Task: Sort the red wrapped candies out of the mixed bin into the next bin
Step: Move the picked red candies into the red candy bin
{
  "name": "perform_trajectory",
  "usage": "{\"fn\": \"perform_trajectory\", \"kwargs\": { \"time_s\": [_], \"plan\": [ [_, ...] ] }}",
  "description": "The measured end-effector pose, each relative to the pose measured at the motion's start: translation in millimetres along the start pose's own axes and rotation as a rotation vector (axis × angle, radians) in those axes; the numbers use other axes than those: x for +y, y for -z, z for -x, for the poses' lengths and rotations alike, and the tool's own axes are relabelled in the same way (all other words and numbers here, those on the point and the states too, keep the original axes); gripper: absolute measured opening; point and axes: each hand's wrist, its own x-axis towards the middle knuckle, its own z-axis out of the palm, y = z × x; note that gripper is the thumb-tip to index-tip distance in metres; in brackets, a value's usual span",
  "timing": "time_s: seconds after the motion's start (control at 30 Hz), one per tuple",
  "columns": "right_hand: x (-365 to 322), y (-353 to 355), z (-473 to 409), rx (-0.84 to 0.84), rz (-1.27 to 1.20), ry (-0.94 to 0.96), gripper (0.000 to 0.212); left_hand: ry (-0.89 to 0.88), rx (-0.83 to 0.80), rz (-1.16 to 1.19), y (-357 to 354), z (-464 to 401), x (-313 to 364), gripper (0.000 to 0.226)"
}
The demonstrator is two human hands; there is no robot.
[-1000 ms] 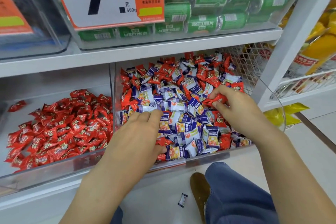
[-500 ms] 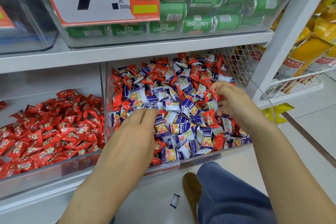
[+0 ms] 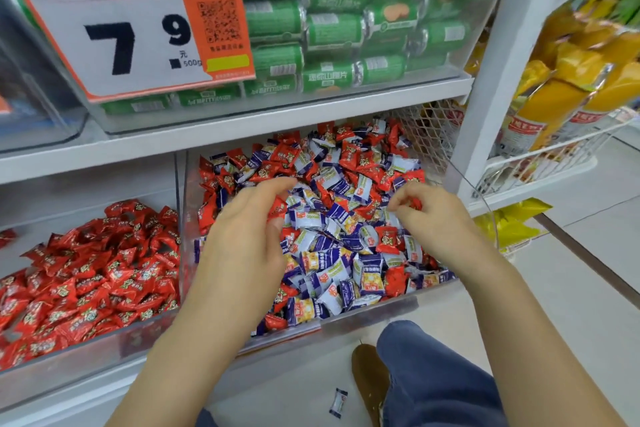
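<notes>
Both hands work over the mixed bin (image 3: 367,314), a clear plastic bin on the lower shelf heaped with red and blue-and-white wrapped candies. The left hand (image 3: 242,236) hovers over the bin's left half with its fingers bent inward, and a red candy (image 3: 277,209) sits pinched between the thumb and the fingertips. The right hand (image 3: 433,218) is over the bin's right half, its fingers curled together around another red candy (image 3: 415,203), of which only a small red corner shows past the fingertips. Loose red wrapped candies (image 3: 349,154) lie scattered all through the mixed bin, thickest toward its back wall, while blue-and-white candies (image 3: 329,267) crowd its front. Directly left of the mixed bin, sharing a clear wall with it, stands the next bin (image 3: 104,354), which holds only a pile of red candies (image 3: 90,274). Above the mixed bin, on the upper shelf, a clear box of green packets (image 3: 332,31) carries an orange and white price tag (image 3: 131,31) reading 7.9. On the floor in front of the mixed bin lies one stray blue-and-white candy (image 3: 338,402), beside a brown shoe (image 3: 369,378) and a blue trouser leg (image 3: 433,381).
</notes>
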Motion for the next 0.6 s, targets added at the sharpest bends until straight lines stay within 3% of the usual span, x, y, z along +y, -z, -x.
{"fn": "perform_trajectory", "kwargs": {
  "time_s": [0.07,0.2,0.3,0.37,0.47,0.6],
  "plan": [
    [2,-1,6,-0.098,0.199,-0.019,0.013,0.008,-0.075,-0.028,-15,-10,2,0.051],
    [2,-12,12,-0.148,0.346,-0.009,0.040,0.044,-0.177,-0.191,-36,-35,8,0.051],
    [-2,-15,4,-0.198,0.297,0.012,0.033,-0.094,-0.164,-0.396,-52,-59,11,0.046],
    [-3,-12,-2,-0.266,0.229,-0.001,0.023,-0.099,-0.175,-0.461,-58,-77,13,0.030],
    [-2,-7,-4,-0.352,0.160,0.000,0.021,-0.120,-0.285,-0.609,-67,-95,17,0.033],
    [-3,0,-4,-0.263,0.134,0.036,0.023,-0.165,-0.219,-0.648,-82,-108,28,0.031]
  ]
}}
